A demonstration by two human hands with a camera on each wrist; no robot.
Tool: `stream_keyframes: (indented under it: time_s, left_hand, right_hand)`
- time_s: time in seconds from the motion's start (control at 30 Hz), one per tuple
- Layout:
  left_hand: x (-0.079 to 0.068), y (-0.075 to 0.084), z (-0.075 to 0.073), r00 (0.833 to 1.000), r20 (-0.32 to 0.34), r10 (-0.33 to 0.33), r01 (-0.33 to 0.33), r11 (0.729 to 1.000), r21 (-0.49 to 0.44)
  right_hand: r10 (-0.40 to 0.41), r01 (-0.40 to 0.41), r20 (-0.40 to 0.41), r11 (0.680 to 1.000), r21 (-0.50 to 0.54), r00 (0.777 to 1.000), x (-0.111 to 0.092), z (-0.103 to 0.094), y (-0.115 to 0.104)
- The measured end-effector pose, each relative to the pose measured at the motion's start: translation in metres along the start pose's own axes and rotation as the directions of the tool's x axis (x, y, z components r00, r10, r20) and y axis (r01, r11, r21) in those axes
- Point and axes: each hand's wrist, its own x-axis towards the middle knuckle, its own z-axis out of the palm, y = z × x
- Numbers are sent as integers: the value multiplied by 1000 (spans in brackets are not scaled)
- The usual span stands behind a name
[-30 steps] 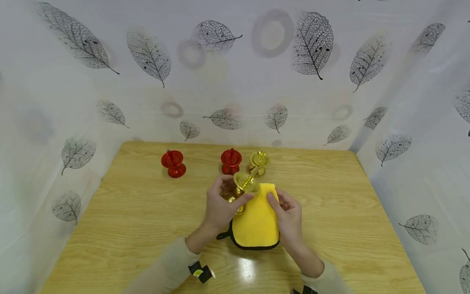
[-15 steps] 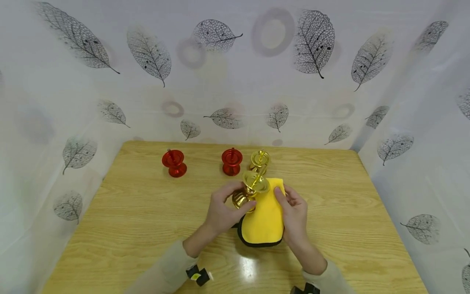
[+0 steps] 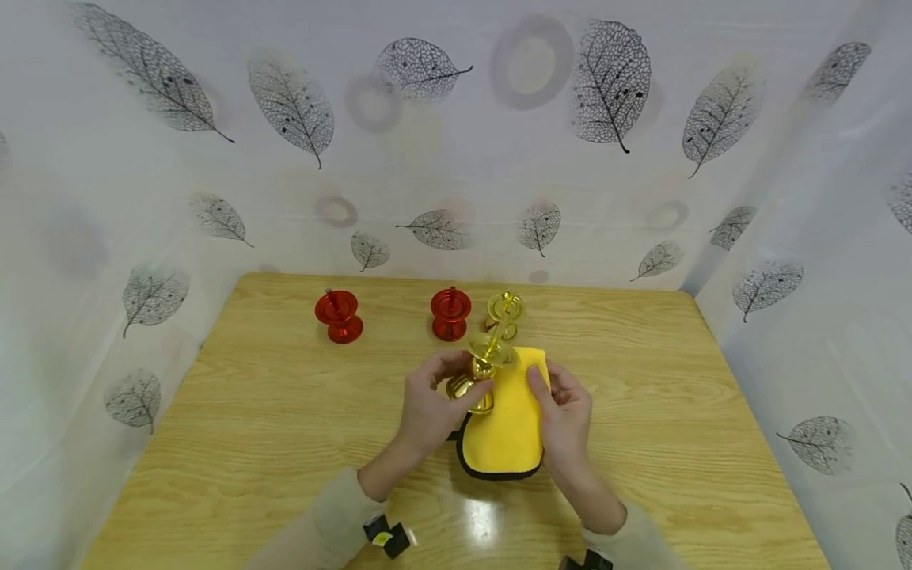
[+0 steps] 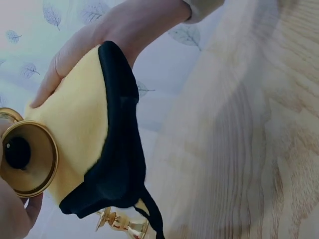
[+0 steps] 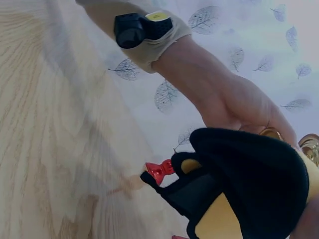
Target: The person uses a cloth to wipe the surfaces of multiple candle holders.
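Observation:
My left hand (image 3: 430, 405) grips a shiny gold candle holder (image 3: 483, 370) by its lower part, above the table. The holder tilts, its dish and spike leaning up to the right. In the left wrist view its flared hollow base (image 4: 44, 159) faces the camera. My right hand (image 3: 568, 427) pinches a folded yellow cloth (image 3: 504, 439) with black edging, thumb on its front face. The cloth hangs right against the holder's side, and part of it passes behind the holder. A black loop (image 4: 153, 214) dangles from one corner of the cloth.
Along the back of the wooden table (image 3: 271, 427) stand a red candle holder (image 3: 343, 326) at left, another red one (image 3: 450, 321) mid-table, and a gold one (image 3: 505, 307) beside it, partly behind the held holder. Leaf-patterned sheeting (image 3: 456, 158) encloses the back and sides.
Both hands, with the gold candle holder and the cloth, shifted right, then slightly back left. The holder's tilt changed a little. Both grips stay the same, and the standing holders have not moved.

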Motion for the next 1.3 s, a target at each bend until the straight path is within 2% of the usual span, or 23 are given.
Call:
stream_keyframes:
  time_s: [0.1, 0.17, 0.27, 0.37, 0.43, 0.63, 0.73, 0.87, 0.97, 1.0, 1.07, 1.17, 1.3]
  left_hand:
    - [1, 2, 1, 997, -28, -65, 64, 997, -37]
    - [2, 2, 2, 995, -40, -93, 91, 995, -52]
    - [4, 2, 2, 992, -44, -119, 116, 991, -59]
    - [5, 2, 1, 990, -35, -135, 132, 989, -69]
    - [5, 3, 1, 990, -23, -140, 137, 987, -81]
    - [5, 4, -1, 994, 24, -110, 113, 980, -165]
    - [5, 5, -1, 993, 52, -102, 111, 969, -221]
    - [5, 6, -1, 990, 79, -116, 133, 958, -256]
    - [5, 7, -1, 988, 84, -127, 144, 959, -246]
    - [5, 7, -1, 988, 85, -130, 146, 961, -236]
    - [5, 6, -2, 987, 86, -136, 151, 967, -207]
    - [6, 5, -3, 985, 88, -146, 158, 975, -154]
    - [7, 4, -3, 985, 95, -144, 153, 983, -97]
  right_hand:
    - [-131, 131, 8, 991, -19, 991, -3, 1, 4]
    - [-235, 236, 27, 971, -26, 972, -3, 3, 6]
    - [-385, 388, 72, 921, -36, 920, -3, 4, 7]
    - [-474, 481, 106, 875, -52, 874, -3, 6, 5]
    - [-503, 512, 110, 856, -72, 857, -2, 6, 3]
    - [-543, 550, 92, 831, -83, 835, 3, 6, 0]
    - [-546, 553, 89, 830, -76, 833, 6, 6, 1]
    - [-528, 535, 93, 841, -82, 844, 9, 5, 3]
    - [-551, 560, 110, 824, -85, 827, 11, 3, 5]
    - [-566, 576, 117, 813, -81, 816, 12, 2, 6]
    - [-611, 624, 142, 778, -73, 779, 13, 1, 7]
    - [-674, 695, 192, 715, -73, 714, 13, 0, 5]
    - [-742, 786, 271, 607, -118, 614, 14, -3, -3]
